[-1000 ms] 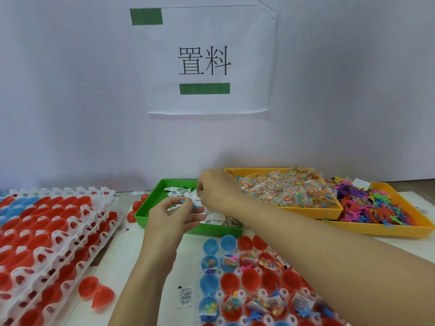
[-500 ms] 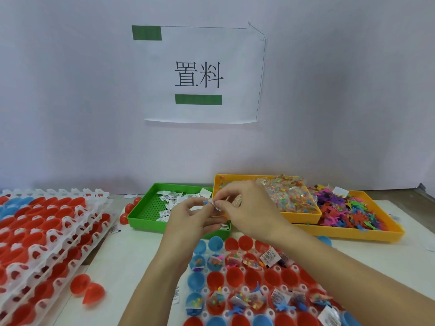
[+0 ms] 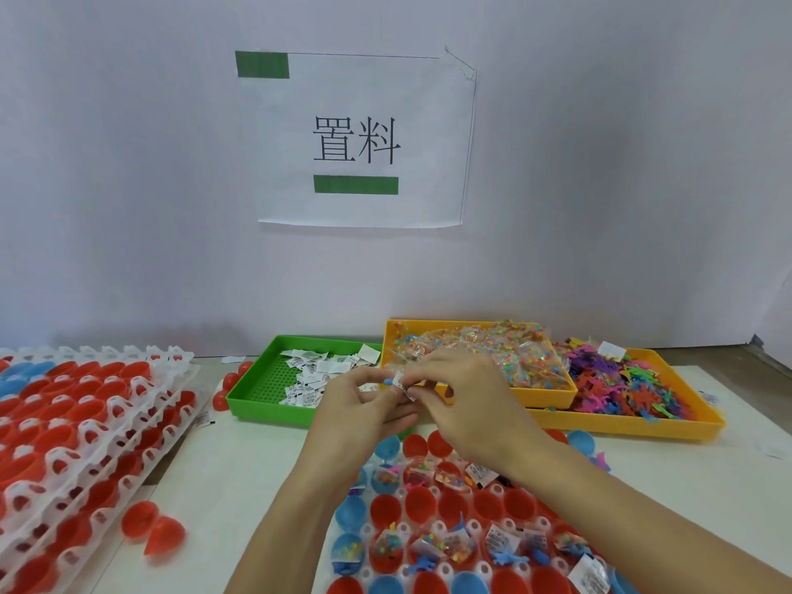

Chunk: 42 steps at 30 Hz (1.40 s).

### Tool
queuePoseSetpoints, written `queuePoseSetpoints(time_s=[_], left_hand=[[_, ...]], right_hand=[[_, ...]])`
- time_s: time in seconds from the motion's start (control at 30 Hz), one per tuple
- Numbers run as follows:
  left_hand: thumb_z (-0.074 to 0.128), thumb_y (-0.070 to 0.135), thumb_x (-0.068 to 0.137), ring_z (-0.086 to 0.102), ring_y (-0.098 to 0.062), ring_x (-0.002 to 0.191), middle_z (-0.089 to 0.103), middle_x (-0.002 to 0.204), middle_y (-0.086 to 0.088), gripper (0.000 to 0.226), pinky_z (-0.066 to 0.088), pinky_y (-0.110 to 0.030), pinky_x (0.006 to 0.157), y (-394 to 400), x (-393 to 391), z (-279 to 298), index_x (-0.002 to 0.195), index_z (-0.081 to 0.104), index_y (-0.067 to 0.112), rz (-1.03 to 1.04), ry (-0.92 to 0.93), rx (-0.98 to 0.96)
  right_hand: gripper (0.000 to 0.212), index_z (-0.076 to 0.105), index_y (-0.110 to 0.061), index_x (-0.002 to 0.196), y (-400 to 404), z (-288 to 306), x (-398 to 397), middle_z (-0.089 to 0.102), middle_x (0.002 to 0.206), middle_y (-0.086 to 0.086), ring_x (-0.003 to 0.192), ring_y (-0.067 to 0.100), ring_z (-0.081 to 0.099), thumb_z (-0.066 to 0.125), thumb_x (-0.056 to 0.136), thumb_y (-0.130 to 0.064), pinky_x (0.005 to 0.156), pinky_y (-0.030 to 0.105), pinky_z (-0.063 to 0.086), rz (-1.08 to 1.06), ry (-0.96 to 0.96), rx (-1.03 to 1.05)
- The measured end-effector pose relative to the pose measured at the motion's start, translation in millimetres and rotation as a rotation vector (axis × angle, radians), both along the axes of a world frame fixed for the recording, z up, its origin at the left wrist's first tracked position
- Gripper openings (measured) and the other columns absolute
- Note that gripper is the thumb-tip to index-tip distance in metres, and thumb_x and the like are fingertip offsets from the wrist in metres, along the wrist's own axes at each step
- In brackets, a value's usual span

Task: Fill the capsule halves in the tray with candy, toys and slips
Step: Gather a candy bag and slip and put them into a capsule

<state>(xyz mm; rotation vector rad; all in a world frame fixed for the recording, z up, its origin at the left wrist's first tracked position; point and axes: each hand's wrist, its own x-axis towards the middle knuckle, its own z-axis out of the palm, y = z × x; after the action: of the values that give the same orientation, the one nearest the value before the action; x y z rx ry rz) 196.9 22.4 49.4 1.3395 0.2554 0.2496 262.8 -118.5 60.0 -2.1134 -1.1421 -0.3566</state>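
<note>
Here, a small white printed slip (image 3: 403, 384) is pinched between the fingertips of both hands above the far edge of the capsule tray (image 3: 471, 529), the left hand (image 3: 364, 405) gripping it along with what looks like a small blue toy piece and the right hand (image 3: 463, 405) closing thumb and forefinger on its other end. Below, the red and blue capsule halves (image 3: 422, 505) sit in rows, some already holding candy, toys and slips, several in the middle row bare. The slip is light and could flutter off, or several could stick together, leaving one half with none and another with two; the forearms also hang low over filled halves and might knock pieces out. Behind lie a green tray of slips (image 3: 274, 379), a yellow tray of candy packets (image 3: 484, 358) and a second yellow tray of plastic toys (image 3: 634, 388). Stacked trays of red halves (image 3: 77, 413) stand on the bench at left. The wall sign (image 3: 360, 139) reads "置料" between green bars; the slips' print is too small to read.
</note>
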Motion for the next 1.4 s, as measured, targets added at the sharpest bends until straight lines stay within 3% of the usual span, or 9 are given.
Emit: queuePoseSetpoints(time_s=[0.17, 0.33, 0.5, 0.63, 0.73, 0.83, 0.93, 1.2, 1.4], left_hand=[[0.065, 0.0, 0.088, 0.075, -0.026, 0.081, 0.076, 0.082, -0.016, 0.024, 0.059, -0.024, 0.067, -2, -2, 3, 0.111, 0.058, 0.003, -0.043, 0.008, -0.002], [0.069, 0.014, 0.087, 0.075, -0.026, 0.082, 0.076, 0.083, -0.016, 0.029, 0.059, -0.023, 0.065, -6, -3, 7, 0.111, 0.058, 0.002, -0.062, -0.019, -0.008], [0.063, 0.011, 0.091, 0.075, -0.027, 0.083, 0.075, 0.084, -0.02, 0.028, 0.061, -0.028, 0.073, -8, -4, 4, 0.114, 0.056, -0.003, -0.072, -0.028, 0.036], [0.057, 0.004, 0.094, 0.075, -0.026, 0.081, 0.075, 0.082, -0.02, 0.018, 0.061, -0.026, 0.07, -11, -3, 5, 0.111, 0.056, -0.001, -0.078, -0.026, 0.055], [0.057, 0.003, 0.094, 0.075, -0.024, 0.079, 0.076, 0.08, -0.017, 0.013, 0.059, -0.023, 0.066, -13, -4, 6, 0.107, 0.058, 0.004, -0.057, -0.03, 0.094], [0.054, 0.0, 0.095, 0.075, -0.02, 0.074, 0.076, 0.075, -0.011, 0.009, 0.058, -0.021, 0.062, -14, -4, 7, 0.1, 0.059, 0.007, -0.052, -0.042, 0.133], [0.052, 0.0, 0.096, 0.075, -0.019, 0.072, 0.076, 0.073, -0.008, 0.01, 0.058, -0.02, 0.061, -15, -3, 7, 0.098, 0.059, 0.007, -0.068, -0.051, 0.204], [0.05, -0.002, 0.097, 0.074, -0.02, 0.07, 0.075, 0.072, -0.009, 0.015, 0.059, -0.025, 0.065, -16, -6, 10, 0.098, 0.059, 0.01, -0.064, -0.105, 0.358], [0.046, -0.006, 0.097, 0.072, -0.02, 0.062, 0.071, 0.072, -0.019, 0.016, 0.059, -0.025, 0.061, -31, -28, 21, 0.105, 0.056, 0.003, -0.034, -0.165, 0.356]], right_hand=[[0.017, 0.077, -0.02, 0.101, -4, -1, -1, 0.071, 0.092, -0.008, 0.086, 0.003, 0.06, 0.064, 0.093, -0.01, 0.076, 0.007, 0.042, -0.015, -0.056, -0.013], [0.017, 0.075, -0.018, 0.099, -7, -1, -5, 0.071, 0.094, -0.006, 0.088, 0.007, 0.062, 0.062, 0.094, -0.009, 0.081, 0.023, 0.051, -0.005, -0.077, 0.007], [0.018, 0.078, -0.021, 0.097, -11, 1, -8, 0.071, 0.092, -0.012, 0.088, -0.002, 0.06, 0.066, 0.091, -0.009, 0.081, 0.009, 0.045, 0.002, -0.051, 0.042], [0.009, 0.078, -0.025, 0.09, -12, 1, -9, 0.066, 0.09, -0.02, 0.084, -0.002, 0.061, 0.074, 0.088, -0.017, 0.073, 0.01, 0.044, -0.089, 0.082, 0.128], [0.012, 0.075, -0.026, 0.098, -11, 1, -9, 0.068, 0.092, -0.015, 0.085, 0.0, 0.063, 0.077, 0.086, -0.025, 0.07, 0.014, 0.049, -0.16, 0.263, 0.176], [0.021, 0.075, -0.022, 0.105, -12, 4, -9, 0.071, 0.09, -0.01, 0.085, 0.002, 0.067, 0.079, 0.084, -0.023, 0.078, 0.016, 0.054, -0.166, 0.46, 0.202], [0.017, 0.078, -0.014, 0.102, -14, 7, -8, 0.076, 0.092, 0.0, 0.087, 0.012, 0.072, 0.078, 0.085, -0.015, 0.083, 0.033, 0.06, -0.116, 0.618, 0.226], [0.02, 0.075, 0.001, 0.104, -19, 12, -8, 0.076, 0.101, 0.018, 0.095, 0.034, 0.073, 0.076, 0.086, -0.007, 0.093, 0.046, 0.057, -0.06, 0.982, 0.345], [0.007, 0.076, -0.003, 0.089, -27, 23, -31, 0.07, 0.088, 0.02, 0.078, 0.028, 0.058, 0.077, 0.084, -0.008, 0.07, 0.036, 0.044, -0.061, 0.994, 0.394]])
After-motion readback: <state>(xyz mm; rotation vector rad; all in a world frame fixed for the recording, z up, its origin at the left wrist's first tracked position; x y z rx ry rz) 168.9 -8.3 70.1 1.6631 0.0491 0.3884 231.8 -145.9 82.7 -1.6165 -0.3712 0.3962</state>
